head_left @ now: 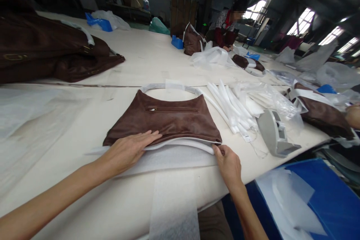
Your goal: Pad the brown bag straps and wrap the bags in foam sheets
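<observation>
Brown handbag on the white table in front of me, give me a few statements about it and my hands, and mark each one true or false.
1. The left hand lies flat on the lower edge of the brown handbag. True.
2. The right hand holds the grey tape dispenser. False: it pinches the white foam sheet at the bag's lower right corner; the dispenser stands apart to the right.
3. The bag's handle is wrapped in white material. True.
4. The bag's zipper is wide open. False: it looks shut.
5. A bundle of white strips lies right of the bag. True.
6. The bag stands upright. False: it lies flat on the table.
</observation>
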{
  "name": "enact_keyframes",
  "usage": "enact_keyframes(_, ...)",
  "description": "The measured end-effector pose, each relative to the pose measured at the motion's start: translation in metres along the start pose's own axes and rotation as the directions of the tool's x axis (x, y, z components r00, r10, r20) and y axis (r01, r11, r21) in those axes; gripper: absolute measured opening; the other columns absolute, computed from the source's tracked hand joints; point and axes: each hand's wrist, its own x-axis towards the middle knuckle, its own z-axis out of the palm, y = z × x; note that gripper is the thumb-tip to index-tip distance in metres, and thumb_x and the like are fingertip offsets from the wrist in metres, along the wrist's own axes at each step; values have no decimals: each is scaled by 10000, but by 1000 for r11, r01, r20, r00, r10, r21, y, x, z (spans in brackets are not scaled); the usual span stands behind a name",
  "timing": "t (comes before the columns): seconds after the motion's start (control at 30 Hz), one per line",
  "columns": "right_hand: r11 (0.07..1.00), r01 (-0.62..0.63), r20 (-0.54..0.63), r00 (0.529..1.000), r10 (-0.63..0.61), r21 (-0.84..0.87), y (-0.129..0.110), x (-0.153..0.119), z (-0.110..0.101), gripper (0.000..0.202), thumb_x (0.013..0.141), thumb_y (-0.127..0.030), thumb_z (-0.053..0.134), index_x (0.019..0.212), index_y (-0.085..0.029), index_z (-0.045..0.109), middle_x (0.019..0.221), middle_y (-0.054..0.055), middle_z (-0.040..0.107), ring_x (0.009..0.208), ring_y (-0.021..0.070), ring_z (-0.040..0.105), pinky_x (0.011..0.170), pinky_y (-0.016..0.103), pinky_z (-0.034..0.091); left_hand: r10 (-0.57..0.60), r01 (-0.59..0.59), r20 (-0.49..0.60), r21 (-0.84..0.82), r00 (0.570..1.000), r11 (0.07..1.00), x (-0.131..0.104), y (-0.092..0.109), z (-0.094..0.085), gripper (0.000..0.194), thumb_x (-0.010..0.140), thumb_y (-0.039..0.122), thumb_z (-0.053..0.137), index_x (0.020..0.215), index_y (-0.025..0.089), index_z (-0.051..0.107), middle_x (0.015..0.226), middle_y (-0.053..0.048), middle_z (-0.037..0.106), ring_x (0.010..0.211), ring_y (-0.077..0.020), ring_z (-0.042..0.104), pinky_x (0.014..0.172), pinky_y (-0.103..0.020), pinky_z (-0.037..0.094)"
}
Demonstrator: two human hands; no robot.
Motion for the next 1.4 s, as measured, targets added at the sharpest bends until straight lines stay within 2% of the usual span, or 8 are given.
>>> enact_keyframes(0.23, 987, -36, 72, 997, 25, 156, 0, 9, -2, 259, 819, -419, 523, 706, -219, 642, 665, 27, 687, 673, 218, 626, 625, 287, 398, 9, -9, 18, 12, 1000, 1000, 2, -1, -5, 662, 849, 89, 330, 1479, 287, 366, 1486, 4, 465, 1350, -190, 460, 1096, -385, 431)
enact_keyframes(0.7, 981, 157, -194, 972, -132, 116, 16, -1, -4, 311, 873, -487, 503, 796, -198, 585, 728, 61, 639, 652, 213, 592, 641, 330, 449, -82, 81, 28, 30, 996, 996, 6, 26, -15, 569, 891, 36, 376, 1405, 262, 472, 1453, -39, 503, 1346, -204, 464, 1119, -398, 400)
enact_keyframes(0.8, 936, 348, -374, 874, -309, 41, 17, -4, -15, 504, 865, -599, 539, 1038, -132, 618, 956, 165, 660, 803, 289, 634, 760, 430, 500, -80, 79, 47, 24, 996, 997, 4, 35, -15, 553, 906, 13, 387, 1410, 228, 455, 1466, -70, 481, 1361, -227, 444, 1108, -436, 410)
enact_keyframes(0.87, 796, 601, -383, 720, -579, -73, 10, 2, -18, 644, 868, -596, 556, 1254, -79, 554, 1165, 249, 614, 1088, 384, 589, 934, 524, 459, -91, 90, 30, 21, 995, 996, 3, 37, -11, 542, 911, 9, 396, 1409, 215, 453, 1467, -79, 477, 1363, -237, 441, 1098, -455, 419)
enact_keyframes(0.93, 596, 783, -282, 539, -793, -180, -4, 12, -16, 716, 905, -566, 516, 1417, -74, 424, 1327, 263, 542, 1311, 416, 439, 1054, 586, 361, -95, 95, 9, 19, 995, 995, 2, 37, -7, 538, 914, 8, 398, 1404, 221, 458, 1464, -80, 481, 1358, -239, 450, 1087, -458, 431)
enact_keyframes(1.03, 381, 877, -18, 394, -919, -293, -26, 28, -10, 677, 968, -526, 374, 1520, -147, 270, 1412, 199, 516, 1366, 394, 394, 1074, 654, 286, -90, 90, -12, 7, 996, 996, 1, 39, -5, 528, 922, 14, 396, 1396, 236, 468, 1457, -84, 490, 1342, -240, 472, 1072, -457, 446)
enact_keyframes(1.2, 304, 910, 219, 369, -903, -282, -44, 47, -3, 564, 961, -329, 379, 1501, -184, 301, 1353, 122, 599, 1327, 344, 473, 1016, 604, 393, -66, 66, -32, -16, 997, 998, 3, 37, -10, 546, 900, -8, 416, 1389, 227, 472, 1416, -97, 538, 1319, -257, 498, 1071, -474, 441)
enact_keyframes(1.4, 283, 945, 129, 305, -944, -162, -26, 29, 13, 311, 929, -79, 354, 925, -184, 646, 1292, 95, 650, 1250, 221, 572, 991, 364, 504, -42, 46, -115, 27, 992, 999, -5, 32, 11, 506, 928, 30, 381, 1386, 216, 488, 1416, -70, 539, 1315, -219, 504, 1085, -408, 440)
